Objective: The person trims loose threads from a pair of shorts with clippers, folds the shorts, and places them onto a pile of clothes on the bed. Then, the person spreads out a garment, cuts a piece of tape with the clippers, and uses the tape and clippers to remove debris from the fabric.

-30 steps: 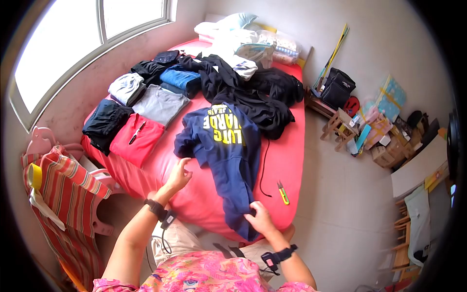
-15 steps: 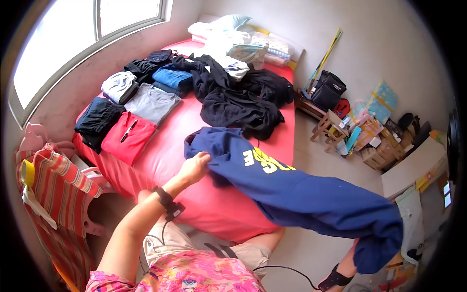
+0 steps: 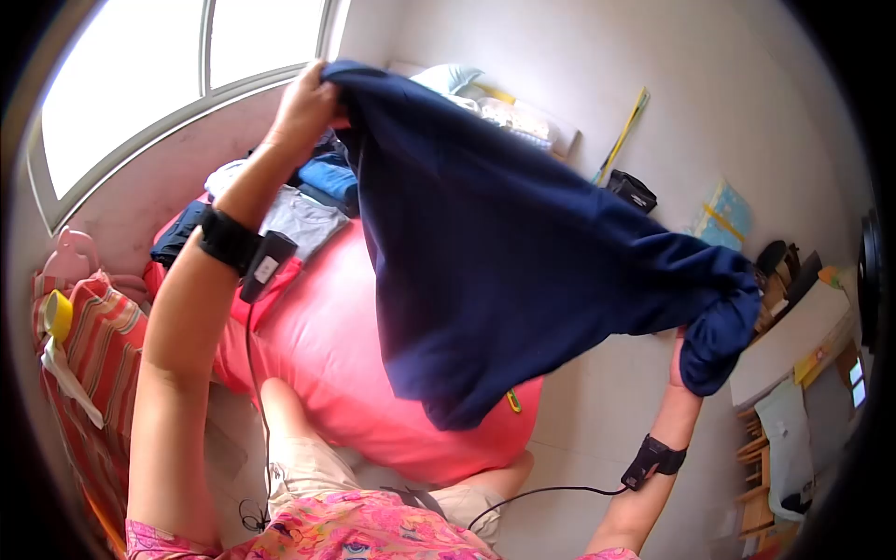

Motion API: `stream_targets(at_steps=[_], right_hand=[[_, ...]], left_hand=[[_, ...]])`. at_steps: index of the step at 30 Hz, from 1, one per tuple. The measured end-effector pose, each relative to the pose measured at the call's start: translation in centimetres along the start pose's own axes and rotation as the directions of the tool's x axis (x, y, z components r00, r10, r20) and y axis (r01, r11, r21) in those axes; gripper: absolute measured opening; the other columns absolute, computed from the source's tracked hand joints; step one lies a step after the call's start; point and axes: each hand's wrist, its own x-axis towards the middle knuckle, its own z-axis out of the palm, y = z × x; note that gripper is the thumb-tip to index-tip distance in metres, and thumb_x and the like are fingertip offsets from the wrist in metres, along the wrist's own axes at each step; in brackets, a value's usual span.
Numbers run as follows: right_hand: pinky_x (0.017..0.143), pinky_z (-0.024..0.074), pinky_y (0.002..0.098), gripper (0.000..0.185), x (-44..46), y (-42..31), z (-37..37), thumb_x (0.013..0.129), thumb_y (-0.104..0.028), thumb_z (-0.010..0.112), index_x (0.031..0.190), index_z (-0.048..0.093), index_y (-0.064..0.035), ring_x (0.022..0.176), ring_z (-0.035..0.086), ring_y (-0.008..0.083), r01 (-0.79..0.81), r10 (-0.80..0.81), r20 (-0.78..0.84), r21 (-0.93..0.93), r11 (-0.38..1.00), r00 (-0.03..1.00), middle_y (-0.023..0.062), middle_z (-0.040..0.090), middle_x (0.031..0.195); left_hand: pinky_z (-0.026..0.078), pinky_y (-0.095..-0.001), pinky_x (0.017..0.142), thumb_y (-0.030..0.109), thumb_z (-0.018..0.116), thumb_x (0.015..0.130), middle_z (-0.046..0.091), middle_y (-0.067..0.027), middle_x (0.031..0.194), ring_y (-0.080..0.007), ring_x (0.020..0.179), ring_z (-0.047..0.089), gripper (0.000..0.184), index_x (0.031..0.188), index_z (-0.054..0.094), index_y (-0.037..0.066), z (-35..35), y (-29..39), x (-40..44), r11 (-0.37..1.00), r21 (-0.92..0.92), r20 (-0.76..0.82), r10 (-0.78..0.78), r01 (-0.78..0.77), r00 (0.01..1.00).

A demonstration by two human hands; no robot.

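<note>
A navy sweatshirt (image 3: 485, 224) is stretched in the air between my two hands, its wide part hanging down over the bed. My left hand (image 3: 313, 103) is raised high, its fingers closed on the upper left corner of the cloth. On the right, my right hand (image 3: 680, 364) is pushed into the bunched narrow end, which it holds up; its fingers are covered by fabric. The yellow lettering seen earlier on the sweatshirt does not show on this face. Black straps with small devices and cables circle both forearms.
Behind the sweatshirt is a bed with a pink sheet (image 3: 317, 327), partly hidden. A grey shirt (image 3: 303, 219), blue jeans (image 3: 329, 177) and dark folded clothes (image 3: 177, 235) lie there. A striped cloth (image 3: 103, 327) drapes at left; a black bag (image 3: 633, 191) is at the back right.
My left hand has lifted far up and left, spreading the sweatshirt out. My right hand has also risen. The lettering has gone from view and the cloth now covers much of the bed.
</note>
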Motion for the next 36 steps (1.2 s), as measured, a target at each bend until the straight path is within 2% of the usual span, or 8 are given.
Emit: stream_targets(at_steps=[6,15,19,22,25,29,30,36], right_hand=[[0.113,0.0270,0.0374,0.055,-0.5,0.9,-2.7,0.093,-0.021,0.052,0.142,0.033,-0.0072,0.129,0.040,0.0223,0.032,0.008,-0.207,0.190,0.981,0.978,0.0095,0.039,0.144],[0.112,0.0277,0.0336,0.053,-5.0,-0.6,-11.2,0.093,-0.014,0.052,0.140,0.034,-0.0015,0.127,0.042,0.0211,-0.023,-0.082,-0.243,-0.402,0.915,0.967,0.0103,0.041,0.142],[0.111,0.0284,0.0311,0.049,-2.4,1.3,-5.7,0.094,-0.015,0.050,0.138,0.036,0.0023,0.125,0.043,0.0202,0.212,-0.255,-0.033,-0.458,0.863,0.966,0.0090,0.043,0.140],[0.106,0.0371,0.0330,0.043,-3.5,10.4,-5.1,0.097,-0.020,0.046,0.135,0.042,-0.0013,0.120,0.048,0.0206,-0.246,0.264,-0.016,0.318,0.916,0.964,0.0076,0.048,0.134],[0.085,0.0514,0.0352,0.033,-8.4,17.4,-3.4,0.096,-0.027,0.046,0.118,0.053,-0.0032,0.096,0.060,0.0260,-0.742,0.881,-0.059,0.515,0.429,0.469,0.0115,0.059,0.111],[0.089,0.0486,0.0362,0.047,-21.8,25.3,-3.2,0.091,-0.021,0.059,0.131,0.046,-0.0006,0.109,0.056,0.0315,-0.382,0.588,0.039,-0.726,0.572,0.808,0.0200,0.049,0.130],[0.100,0.0401,0.0450,0.052,-24.2,24.1,-2.9,0.087,-0.021,0.062,0.131,0.044,-0.0004,0.120,0.047,0.0390,-0.046,0.409,0.233,-0.823,0.567,0.883,0.0276,0.045,0.130],[0.101,0.0368,0.0467,0.050,-32.0,20.2,-1.1,0.083,-0.020,0.065,0.127,0.048,-0.0033,0.119,0.046,0.0394,0.034,0.452,0.215,-0.927,0.375,0.866,0.0211,0.045,0.132]], left_hand=[[0.049,-0.0219,0.075,0.021,0.048,0.098,0.060,0.0000,0.097,-0.0057,0.081,0.058,0.036,0.131,0.046,0.007,-7.7,4.0,-0.9,0.965,0.204,-0.011,0.170,-0.164,0.985],[0.037,-0.0159,0.049,0.017,0.053,0.093,0.055,0.0052,0.076,-0.0002,0.066,0.049,0.019,0.107,0.060,0.007,-6.5,1.4,-4.2,0.997,-0.074,0.149,0.020,-0.009,0.989],[0.044,-0.0204,0.068,0.022,0.059,0.081,0.059,-0.0006,0.084,-0.0082,0.077,0.055,0.020,0.093,0.063,0.006,-5.6,-4.4,-6.6,0.875,0.440,0.171,-0.303,0.202,0.938],[0.044,-0.0247,0.053,0.027,0.061,0.077,0.060,-0.0037,0.077,-0.0124,0.061,0.055,0.031,0.099,0.061,0.004,-6.6,-11.7,-10.8,0.743,0.523,0.226,-0.592,0.416,0.773],[0.049,-0.0311,0.053,0.024,0.062,0.077,0.062,-0.0097,0.084,-0.0192,0.062,0.060,0.049,0.119,0.050,0.002,-9.7,-17.7,-16.6,0.503,0.650,0.053,-0.778,0.570,0.626],[0.053,-0.0401,0.077,0.017,0.065,0.076,0.057,-0.0210,0.100,-0.0324,0.080,0.064,0.054,0.123,0.045,0.001,-15.3,-27.1,-25.4,0.534,0.799,0.079,-0.549,0.277,0.832],[0.048,-0.0422,0.088,0.013,0.064,0.077,0.051,-0.0258,0.114,-0.0381,0.098,0.059,0.053,0.124,0.044,0.002,-14.3,-24.3,-26.8,0.504,0.852,0.143,-0.482,0.141,0.864],[0.040,-0.0443,0.100,0.010,0.069,0.076,0.040,-0.0199,0.135,-0.0396,0.121,0.043,0.047,0.120,0.052,0.010,-10.7,-18.8,-30.1,0.585,0.794,0.418,-0.330,-0.164,0.847]])
